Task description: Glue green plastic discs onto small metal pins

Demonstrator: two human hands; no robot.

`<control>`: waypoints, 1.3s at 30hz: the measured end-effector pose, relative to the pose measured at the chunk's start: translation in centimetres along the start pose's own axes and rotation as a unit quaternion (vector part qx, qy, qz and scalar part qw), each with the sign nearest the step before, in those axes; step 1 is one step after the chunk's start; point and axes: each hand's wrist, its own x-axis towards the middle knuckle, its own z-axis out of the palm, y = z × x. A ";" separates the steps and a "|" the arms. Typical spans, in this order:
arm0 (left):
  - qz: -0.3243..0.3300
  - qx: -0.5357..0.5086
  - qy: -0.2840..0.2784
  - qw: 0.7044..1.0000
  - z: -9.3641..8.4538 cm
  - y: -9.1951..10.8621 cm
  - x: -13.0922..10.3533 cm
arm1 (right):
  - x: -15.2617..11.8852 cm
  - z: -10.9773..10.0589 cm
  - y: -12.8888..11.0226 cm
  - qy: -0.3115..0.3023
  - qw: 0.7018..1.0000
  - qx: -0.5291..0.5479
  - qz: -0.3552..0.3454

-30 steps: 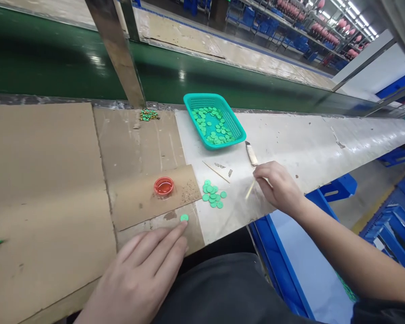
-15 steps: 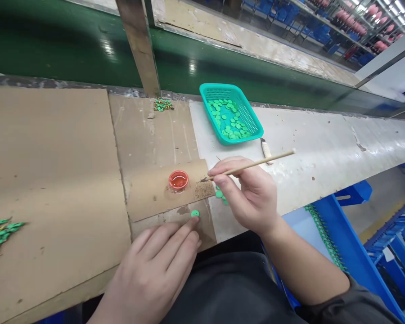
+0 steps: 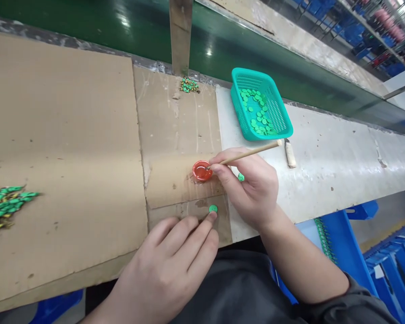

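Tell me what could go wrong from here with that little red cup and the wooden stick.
The right hand has the wooden stick dipped in the red cup, so a bump could slop liquid onto the cardboard strip. Drips might land on the nearby green disc or the left hand touching it. The loose green discs partly hidden by the right hand could get nudged.

- Right of your cup (image 3: 201,172): your right hand (image 3: 251,193), brush (image 3: 251,153) tip in the cup.
- Nearer you than the cup: one disc (image 3: 213,209), touching your left hand (image 3: 175,261).
- Behind the cup: a heap (image 3: 189,85).
- Behind-right of it: the basket (image 3: 285,132), discs (image 3: 264,121) inside.
- Far left: a pile (image 3: 5,207).
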 end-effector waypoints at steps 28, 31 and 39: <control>0.005 -0.013 0.021 1.000 0.7 -0.3 0.0 | -3.0 -1.7 0.5 0.053 0.998 0.009 0.020; 0.009 -0.012 0.029 0.999 0.7 -0.4 0.1 | -3.6 -1.7 0.8 0.041 0.999 0.001 0.024; 0.013 0.000 0.029 0.999 0.4 -0.4 0.5 | -3.6 -1.4 1.0 0.045 0.999 0.001 0.019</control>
